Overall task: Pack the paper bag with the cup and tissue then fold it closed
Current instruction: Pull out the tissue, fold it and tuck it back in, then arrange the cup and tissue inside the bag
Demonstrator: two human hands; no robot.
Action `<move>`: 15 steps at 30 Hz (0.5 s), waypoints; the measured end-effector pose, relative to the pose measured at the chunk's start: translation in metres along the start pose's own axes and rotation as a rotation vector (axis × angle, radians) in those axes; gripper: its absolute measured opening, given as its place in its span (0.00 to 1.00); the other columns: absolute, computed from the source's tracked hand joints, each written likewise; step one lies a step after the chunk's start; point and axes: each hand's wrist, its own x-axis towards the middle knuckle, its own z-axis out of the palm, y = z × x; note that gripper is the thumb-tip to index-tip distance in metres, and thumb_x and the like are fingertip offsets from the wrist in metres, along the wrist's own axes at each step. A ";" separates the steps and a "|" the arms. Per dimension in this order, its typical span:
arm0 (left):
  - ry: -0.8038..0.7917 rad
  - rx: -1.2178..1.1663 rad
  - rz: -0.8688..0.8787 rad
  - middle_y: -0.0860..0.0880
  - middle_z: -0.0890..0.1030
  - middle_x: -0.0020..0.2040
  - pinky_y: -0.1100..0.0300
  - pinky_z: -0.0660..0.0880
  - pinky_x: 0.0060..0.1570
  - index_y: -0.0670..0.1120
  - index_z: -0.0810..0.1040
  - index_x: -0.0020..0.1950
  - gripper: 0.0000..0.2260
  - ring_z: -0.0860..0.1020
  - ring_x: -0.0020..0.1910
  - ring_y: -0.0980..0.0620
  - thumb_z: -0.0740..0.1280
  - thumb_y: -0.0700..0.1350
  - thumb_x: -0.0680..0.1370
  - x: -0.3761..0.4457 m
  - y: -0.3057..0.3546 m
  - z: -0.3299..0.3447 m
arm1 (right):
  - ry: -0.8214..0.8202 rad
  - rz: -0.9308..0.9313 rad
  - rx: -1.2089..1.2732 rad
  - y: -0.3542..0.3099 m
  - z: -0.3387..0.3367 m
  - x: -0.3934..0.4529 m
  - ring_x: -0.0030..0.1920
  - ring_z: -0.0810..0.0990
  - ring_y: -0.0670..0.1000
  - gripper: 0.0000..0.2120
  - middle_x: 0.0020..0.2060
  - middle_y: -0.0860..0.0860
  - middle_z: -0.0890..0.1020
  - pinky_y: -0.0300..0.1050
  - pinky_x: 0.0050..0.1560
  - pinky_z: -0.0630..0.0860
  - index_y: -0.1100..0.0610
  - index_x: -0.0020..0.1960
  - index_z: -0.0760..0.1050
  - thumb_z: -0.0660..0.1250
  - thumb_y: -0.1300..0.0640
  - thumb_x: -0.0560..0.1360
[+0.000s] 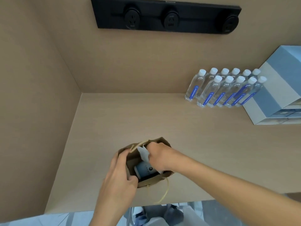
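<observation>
Your left hand [119, 172] grips the near-left wall of the small brown paper bag [130, 150] w/ twine handles, thumb hooked inside the mouth, fingers wrapped outside. That hold prob. does two jobs: keeps the mouth spread open and pins the bag upright on the pale wood-tone counter [179, 131] so it can't tip while you load.

Your right hand [158, 156] is closed around the white crumpled tissue [143, 153], knuckles up, reaching down into the bag from the far-right side. Tissue sticks out toward your left hand, partly below the rim already, not let go yet.

Just below your right hand, inside the bag, sits the light-blue paper cup [145, 170] w/ dark round logo, leaning toward your left thumb. Looks like the tissue is going into the gap beside/above it.

One twine handle [163, 194] hangs loose over the near edge, under your right wrist; the other lies across the far rim by your left fingertips.

Judgement: cup done, tissue approx. halfway in, fold still to do. Keep the handles out of the mouth before folding.

Well right of your right arm: clear plastic water bottles [224, 88] w/ white caps, blue-grey boxes [273, 88]. Not involved.
</observation>
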 end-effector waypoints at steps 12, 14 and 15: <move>-0.059 -0.165 0.017 0.64 0.66 0.70 0.55 0.73 0.52 0.68 0.57 0.69 0.37 0.75 0.52 0.57 0.62 0.35 0.69 -0.017 0.001 0.000 | -0.163 0.149 0.322 -0.008 0.066 0.063 0.51 0.77 0.57 0.13 0.52 0.58 0.78 0.46 0.52 0.73 0.60 0.63 0.71 0.55 0.61 0.80; -0.059 -0.171 0.020 0.64 0.67 0.68 0.57 0.73 0.50 0.68 0.57 0.69 0.37 0.77 0.52 0.56 0.62 0.36 0.70 -0.016 0.000 0.000 | -0.197 0.123 0.329 -0.016 0.071 0.064 0.45 0.78 0.58 0.15 0.46 0.59 0.78 0.48 0.50 0.75 0.61 0.63 0.72 0.55 0.63 0.79; -0.058 -0.173 0.017 0.63 0.67 0.68 0.58 0.73 0.48 0.68 0.57 0.69 0.36 0.77 0.51 0.55 0.62 0.36 0.70 -0.015 -0.001 0.000 | -0.211 0.093 0.320 -0.019 0.072 0.065 0.51 0.79 0.61 0.16 0.50 0.62 0.79 0.52 0.54 0.75 0.62 0.63 0.73 0.55 0.63 0.79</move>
